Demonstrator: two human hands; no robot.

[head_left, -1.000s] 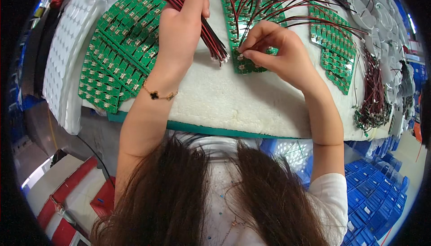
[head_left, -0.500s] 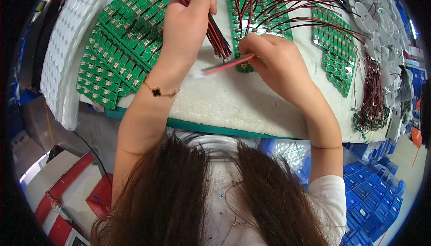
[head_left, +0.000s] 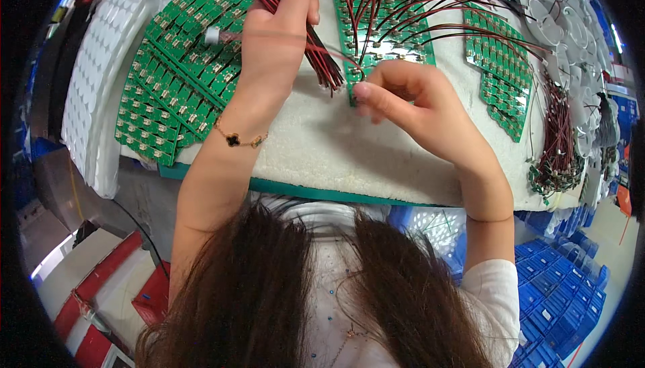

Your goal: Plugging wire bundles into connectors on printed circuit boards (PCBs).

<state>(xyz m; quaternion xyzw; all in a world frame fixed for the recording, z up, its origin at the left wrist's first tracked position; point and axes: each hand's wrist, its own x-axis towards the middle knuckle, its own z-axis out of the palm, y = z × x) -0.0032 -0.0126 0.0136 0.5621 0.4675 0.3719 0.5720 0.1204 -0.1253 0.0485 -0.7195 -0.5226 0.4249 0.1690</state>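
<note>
My left hand (head_left: 279,42) is closed around a thick bundle of red and black wires (head_left: 325,66), whose near ends stick out below it. A single red-black wire (head_left: 329,52), blurred, runs from my right fingertips across the back of my left hand. A white connector (head_left: 213,35) ends it over the green boards on the left. Curled with thumb and fingers together, my right hand (head_left: 420,99) is at the near end of the middle green circuit board (head_left: 396,51). Its fingertips are partly blurred. Many wires stand up from that board and arch to the right.
Green circuit board panels (head_left: 195,52) overlap on the left of the white mat (head_left: 302,146); more panels (head_left: 500,66) lie to the right. A wire pile (head_left: 561,133) and white round parts (head_left: 574,39) line the right side. A white dotted sheet (head_left: 97,79) stands far left. Blue bins (head_left: 551,301) are lower right.
The single wire in my right hand has swung up and left, its connector now beyond my left wrist. My right hand has turned slightly and shifted down. My left hand still grips the bundle.
</note>
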